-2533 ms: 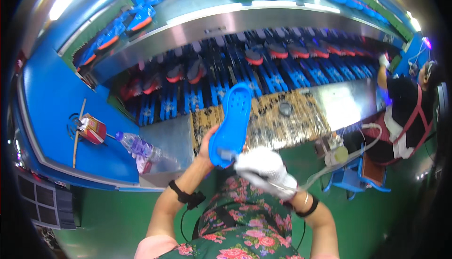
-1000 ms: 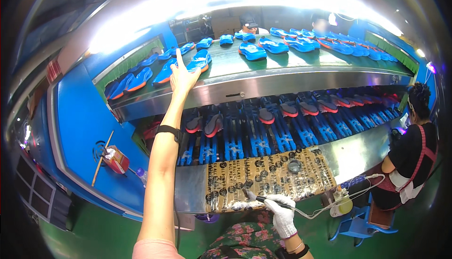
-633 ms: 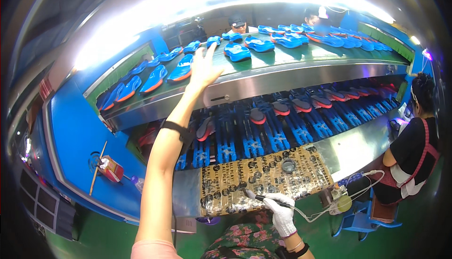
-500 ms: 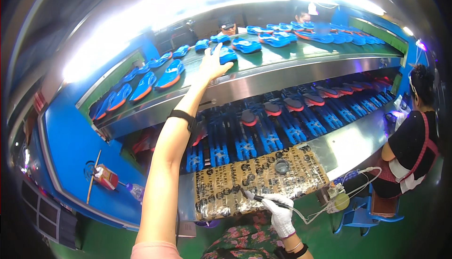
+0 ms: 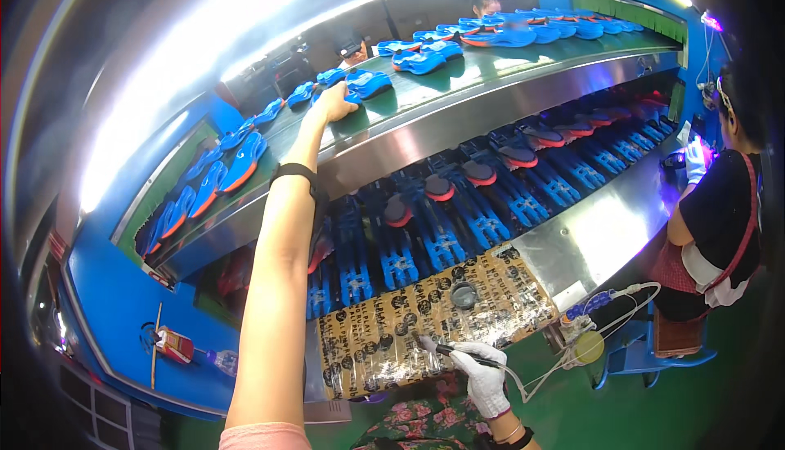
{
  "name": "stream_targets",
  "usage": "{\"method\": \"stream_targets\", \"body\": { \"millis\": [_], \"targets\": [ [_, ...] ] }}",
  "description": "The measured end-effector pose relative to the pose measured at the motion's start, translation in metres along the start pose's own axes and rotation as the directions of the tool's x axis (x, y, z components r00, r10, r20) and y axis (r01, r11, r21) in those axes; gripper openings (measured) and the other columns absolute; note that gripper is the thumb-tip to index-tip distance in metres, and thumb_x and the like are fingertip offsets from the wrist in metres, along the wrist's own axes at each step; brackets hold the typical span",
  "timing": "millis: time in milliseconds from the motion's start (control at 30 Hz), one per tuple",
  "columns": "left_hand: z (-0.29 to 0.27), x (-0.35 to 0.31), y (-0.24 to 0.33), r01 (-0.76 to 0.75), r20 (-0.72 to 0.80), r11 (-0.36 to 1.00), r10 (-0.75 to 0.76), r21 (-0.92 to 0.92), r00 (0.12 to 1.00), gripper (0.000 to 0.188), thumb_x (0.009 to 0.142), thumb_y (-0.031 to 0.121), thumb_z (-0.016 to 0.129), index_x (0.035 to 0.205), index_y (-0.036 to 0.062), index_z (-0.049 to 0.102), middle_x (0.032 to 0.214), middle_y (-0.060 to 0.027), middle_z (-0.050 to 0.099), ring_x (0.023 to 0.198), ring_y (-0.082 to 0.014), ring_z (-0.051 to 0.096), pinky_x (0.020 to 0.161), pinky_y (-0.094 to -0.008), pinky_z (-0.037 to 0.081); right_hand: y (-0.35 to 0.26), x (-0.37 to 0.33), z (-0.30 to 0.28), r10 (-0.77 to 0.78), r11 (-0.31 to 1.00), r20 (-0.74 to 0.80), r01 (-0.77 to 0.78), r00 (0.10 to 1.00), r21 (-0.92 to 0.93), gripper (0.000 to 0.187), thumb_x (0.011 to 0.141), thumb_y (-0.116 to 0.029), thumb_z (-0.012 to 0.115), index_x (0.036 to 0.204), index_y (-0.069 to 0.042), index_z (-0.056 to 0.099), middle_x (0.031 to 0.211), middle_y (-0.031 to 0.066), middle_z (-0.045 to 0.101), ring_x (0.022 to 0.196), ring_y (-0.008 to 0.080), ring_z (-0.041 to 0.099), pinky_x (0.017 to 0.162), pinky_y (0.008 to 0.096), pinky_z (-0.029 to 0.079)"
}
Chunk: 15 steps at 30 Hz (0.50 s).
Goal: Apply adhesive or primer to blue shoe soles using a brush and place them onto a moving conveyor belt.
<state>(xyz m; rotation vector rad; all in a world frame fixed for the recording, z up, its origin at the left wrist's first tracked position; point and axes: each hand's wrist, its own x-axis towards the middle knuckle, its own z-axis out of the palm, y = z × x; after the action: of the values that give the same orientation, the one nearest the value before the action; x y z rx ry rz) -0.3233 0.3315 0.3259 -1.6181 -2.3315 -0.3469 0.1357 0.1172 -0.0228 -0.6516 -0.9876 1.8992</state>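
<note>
My bare left hand (image 5: 334,107), with a dark band on the wrist, reaches far over to the upper conveyor. Its fingers are closed on a blue shoe sole (image 5: 350,98), which they partly hide. Another blue sole lies right behind it. Low in front, my right hand (image 5: 487,383) wears a white glove and grips a dark-handled brush (image 5: 446,350) with a thin tube trailing from it. The brush's tip is over a board wrapped in printed brown tape (image 5: 368,360), on which a small round dark dish (image 5: 464,295) stands.
Many blue soles with orange edges lie along the upper conveyor (image 5: 392,119). Below, a lower line carries grey-and-red soles (image 5: 479,173) among blue holders. At right a co-worker (image 5: 715,213) sits by a blue stool (image 5: 654,356); two people are behind the conveyor. A bottle (image 5: 222,361) stands left.
My left hand has moved left along the conveyor and its fingers have closed on a sole. The soles above have shifted left. My right hand still holds the brush, nearly unmoved.
</note>
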Motion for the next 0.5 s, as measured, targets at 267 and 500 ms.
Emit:
{"method": "stream_targets", "body": {
  "millis": [267, 500],
  "targets": [
    [0.018, 0.010, 0.037, -0.271, -0.129, 0.962, 0.267, -0.015, 0.955, 0.052, 0.083, 0.031, 0.074, 0.124, 0.0047, 0.057, 0.122, -0.0229, 0.067, 0.116, -0.0392, 0.063, 0.098, -0.0456, 0.049, -0.007, 0.001, -0.006, 0.085, 0.991, -0.041, -0.080, 0.996, 0.111, 0.017, 0.082, 0.006, 0.076, 0.098, 0.006, 0.074, 0.089, 0.0118, 0.075, 0.075, 0.0146, 0.069, 0.069, 0.0255, 0.056],
    [0.034, 0.025, 0.070, -0.292, -0.181, 0.956, 0.287, -0.004, 0.941, 0.048, 0.087, 0.031, 0.074, 0.122, 0.0038, 0.055, 0.117, -0.0237, 0.068, 0.111, -0.0419, 0.064, 0.093, -0.0490, 0.050, -0.001, 0.006, -0.005, 0.037, 0.998, -0.035, -0.035, 0.999, 0.045, 0.017, 0.082, 0.005, 0.076, 0.099, 0.006, 0.075, 0.090, 0.0110, 0.074, 0.074, 0.0141, 0.069, 0.068, 0.0255, 0.055]
  ]
}}
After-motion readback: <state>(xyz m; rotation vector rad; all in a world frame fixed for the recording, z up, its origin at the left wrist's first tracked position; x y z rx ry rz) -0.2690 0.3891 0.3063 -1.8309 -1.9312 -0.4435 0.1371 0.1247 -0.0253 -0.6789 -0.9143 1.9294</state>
